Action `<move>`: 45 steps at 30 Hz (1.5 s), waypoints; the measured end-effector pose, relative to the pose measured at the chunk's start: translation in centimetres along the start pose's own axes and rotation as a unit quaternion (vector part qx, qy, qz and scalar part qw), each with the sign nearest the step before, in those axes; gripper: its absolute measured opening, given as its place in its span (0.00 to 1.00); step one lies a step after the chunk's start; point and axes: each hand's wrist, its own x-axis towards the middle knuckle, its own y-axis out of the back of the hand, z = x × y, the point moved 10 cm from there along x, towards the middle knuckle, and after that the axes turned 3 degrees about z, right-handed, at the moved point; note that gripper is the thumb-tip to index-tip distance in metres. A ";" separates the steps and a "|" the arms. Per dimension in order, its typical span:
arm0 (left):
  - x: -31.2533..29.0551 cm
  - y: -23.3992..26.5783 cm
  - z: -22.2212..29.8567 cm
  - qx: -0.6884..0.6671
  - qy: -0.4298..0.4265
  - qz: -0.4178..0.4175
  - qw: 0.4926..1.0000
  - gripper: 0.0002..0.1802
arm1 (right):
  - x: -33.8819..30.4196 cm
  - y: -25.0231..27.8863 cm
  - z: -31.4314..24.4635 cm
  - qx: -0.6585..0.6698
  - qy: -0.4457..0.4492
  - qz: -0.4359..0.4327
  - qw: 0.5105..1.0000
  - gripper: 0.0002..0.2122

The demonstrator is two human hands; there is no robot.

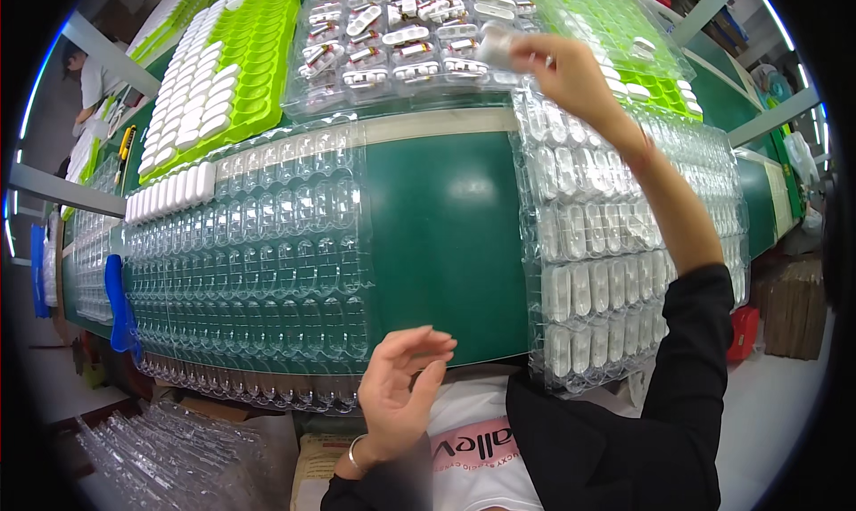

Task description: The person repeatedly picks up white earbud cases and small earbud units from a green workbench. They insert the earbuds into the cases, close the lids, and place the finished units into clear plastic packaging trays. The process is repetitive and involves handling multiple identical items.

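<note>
The right hand (563,72) is reached out toward one o'clock from the middle of the view, thumb and fingers closed in a pinch on a small white case (495,45) (blurred, so its details cannot be told). That case sits over the right-hand edge of a clear tray (301,103) at twelve o'clock, where more white cases (406,36), a few of them open, lie in rows with red bits showing.

The left hand (394,402) hangs at six o'clock by the near edge of the green table (450,243). Its fingers are loosely curled, the thumb apart from them, and it has hold of nothing.

At three o'clock, another clear tray (532,275) has pale pieces in its pockets. At nine o'clock lies a clear sheet of pockets (254,266), mostly bare, with a row of white pieces (171,194) at its far left corner. A lime-green tray (264,45) stands at ten o'clock, its left part filled with white pieces.
</note>
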 end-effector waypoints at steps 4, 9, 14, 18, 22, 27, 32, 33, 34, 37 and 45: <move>-0.2 2.7 1.5 0.088 -0.054 0.057 0.993 0.15 | 6.5 -2.1 7.6 -0.133 0.046 0.037 0.989 0.07; -0.7 7.0 3.7 0.218 -0.081 0.094 0.968 0.16 | 8.2 -6.1 11.8 -0.136 0.012 -0.012 0.991 0.08; 3.6 9.9 8.9 0.429 -0.265 0.108 0.856 0.08 | 5.6 -2.8 9.4 -0.139 0.064 0.057 0.987 0.08; 12.7 16.5 11.6 0.643 -0.260 0.208 0.690 0.06 | -0.3 0.4 3.4 -0.068 0.044 0.024 0.996 0.07; 20.7 27.0 9.0 0.732 -0.256 0.241 0.583 0.21 | -7.5 5.4 0.8 -0.096 0.080 0.049 0.991 0.07; 26.9 33.0 6.4 0.793 -0.145 0.217 0.551 0.19 | -17.5 17.0 12.4 -0.185 -0.176 0.116 0.960 0.07; 28.7 32.2 5.6 0.842 -0.092 0.212 0.488 0.19 | -30.8 32.1 22.7 -0.335 -0.329 0.213 0.857 0.07; 28.1 31.1 6.2 0.850 -0.088 0.219 0.470 0.18 | -32.7 34.1 23.2 -0.321 -0.344 0.220 0.855 0.08; 26.7 29.8 7.6 0.829 -0.156 0.229 0.486 0.18 | -34.2 35.8 23.5 -0.303 -0.359 0.226 0.853 0.08; 21.0 22.9 11.2 0.765 -0.287 0.214 0.535 0.15 | -36.4 35.6 22.3 -0.221 -0.415 0.130 0.873 0.09; 8.8 9.7 11.6 0.677 -0.314 0.109 0.656 0.18 | -39.3 27.4 11.2 -0.086 -0.475 0.023 0.875 0.09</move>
